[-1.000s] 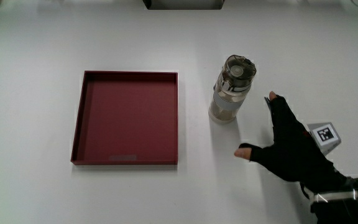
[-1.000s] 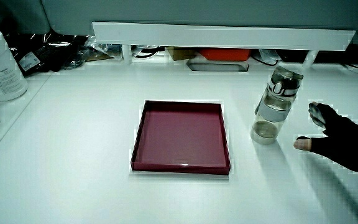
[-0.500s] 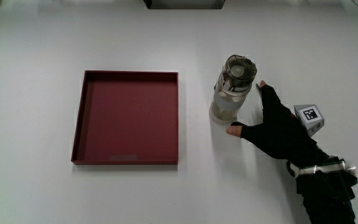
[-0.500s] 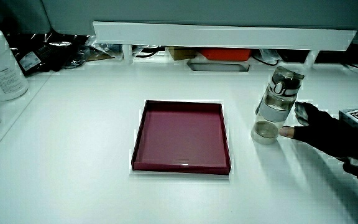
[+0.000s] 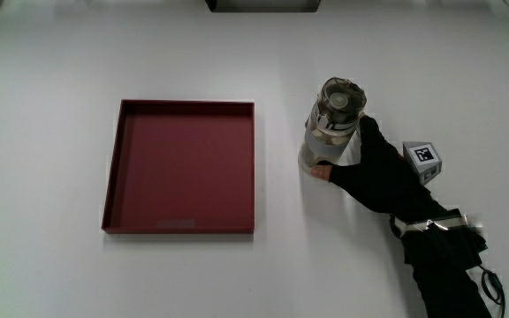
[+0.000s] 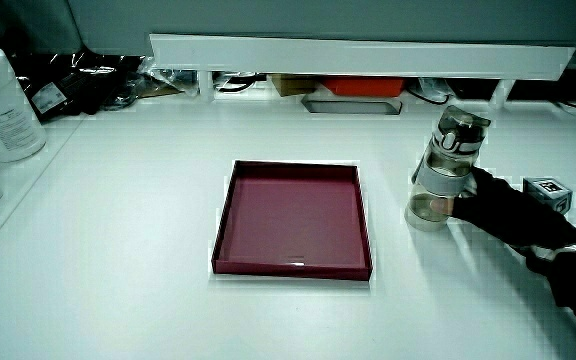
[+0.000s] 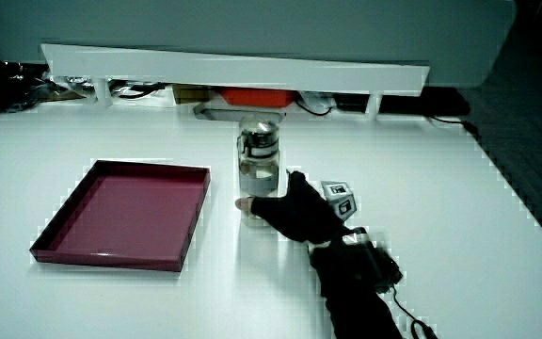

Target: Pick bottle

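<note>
1. Clear plastic bottle (image 5: 331, 129) with a grey band and a capped lid, upright on the white table (image 5: 51, 62), just beside the dark red tray (image 5: 180, 168), apart from it.
2. Black-gloved hand (image 5: 374, 172) pressed up against the bottle's lower body; thumb tip at the base, nearer to the person, fingers (image 5: 368, 132) reaching round the side that faces away from the tray.
3. Wrapped partway round the bottle but not plainly clenched: touching, and in a side view (image 7: 285, 209) cupping the lower body, yet impossible to say whether the grasp is closed; bottle base down on the table in both side views (image 6: 438, 180).
4. Patterned cube (image 5: 422, 156) riding on the back of the hand, forearm (image 5: 444, 265) running toward the person.
5. Tray empty inside, well clear of the hand.
6. Step in hand, by judgement: closing the grasp, just short of the lift.
7. Next move, by judgement: tighten thumb and fingers round the banded middle, not the base, then lift straight up, keeping the bottle vertical.
8. Risk, by judgement: a low grip on a tall smooth body could tip it toward the tray.
</note>
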